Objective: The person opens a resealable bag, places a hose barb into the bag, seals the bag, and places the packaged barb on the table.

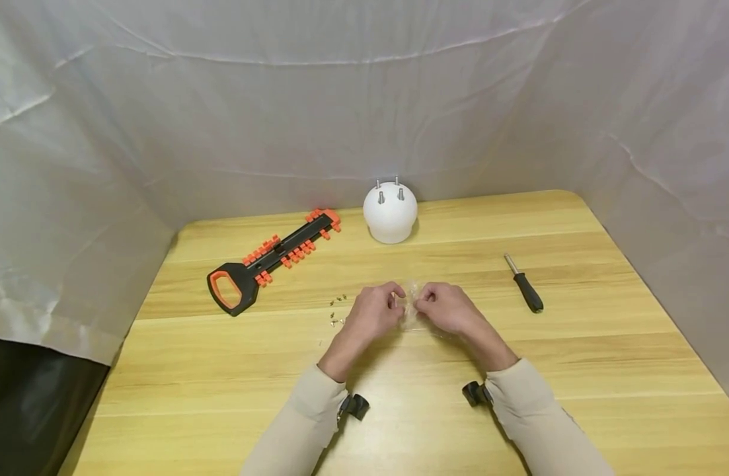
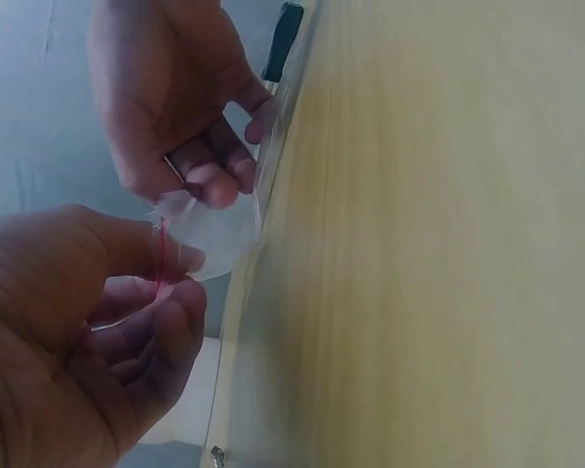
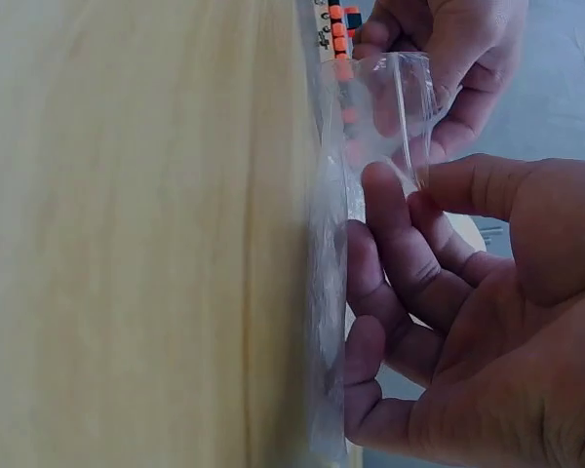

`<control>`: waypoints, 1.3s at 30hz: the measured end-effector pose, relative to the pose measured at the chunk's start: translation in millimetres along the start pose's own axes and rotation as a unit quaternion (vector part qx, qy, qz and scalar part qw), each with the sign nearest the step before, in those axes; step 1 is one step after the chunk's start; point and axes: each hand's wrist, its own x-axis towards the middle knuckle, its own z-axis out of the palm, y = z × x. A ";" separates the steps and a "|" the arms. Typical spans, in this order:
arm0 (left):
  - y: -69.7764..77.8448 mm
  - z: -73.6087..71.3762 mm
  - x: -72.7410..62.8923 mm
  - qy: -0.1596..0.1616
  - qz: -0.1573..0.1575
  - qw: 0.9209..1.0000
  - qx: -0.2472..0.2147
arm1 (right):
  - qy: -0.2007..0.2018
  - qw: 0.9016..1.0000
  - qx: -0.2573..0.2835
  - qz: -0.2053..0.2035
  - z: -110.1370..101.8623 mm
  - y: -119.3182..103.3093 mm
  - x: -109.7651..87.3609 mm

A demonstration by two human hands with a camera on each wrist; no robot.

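Observation:
Between my two hands is a small clear zip bag (image 3: pixel 390 93), with a red line along its mouth in the left wrist view. My left hand (image 1: pixel 376 311) pinches one side of the bag between thumb and index finger. With thumb and index finger, my right hand (image 1: pixel 450 307) pinches the other side, its remaining fingers loosely bent. Another sheet of clear plastic (image 3: pixel 327 292) lies flat on the table beneath the right hand. Just left of the left hand, several small brass-coloured screws (image 1: pixel 332 315) are scattered on the wood. Whether the bag holds anything cannot be made out.
A black and orange tool rack (image 1: pixel 281 251) lies at the back left. Behind the hands stands a white rounded base (image 1: pixel 390 213) with several metal bolts pointing up. To the right lies a black-handled screwdriver (image 1: pixel 526 287). Grey sheeting (image 1: pixel 364 99) walls off the wooden table (image 1: pixel 221 396).

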 end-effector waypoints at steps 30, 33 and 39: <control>4.9 1.0 -6.5 0.045 -0.028 0.997 0.056 | 0.040 0.990 -0.081 -0.107 0.9 0.4 5.4; 4.4 1.2 -6.5 0.044 -0.027 0.997 0.054 | 0.031 0.992 -0.074 -0.097 1.9 0.2 7.6; 2.5 3.5 -4.9 0.039 -0.032 0.998 0.035 | 0.030 0.994 -0.072 -0.081 4.1 2.3 8.4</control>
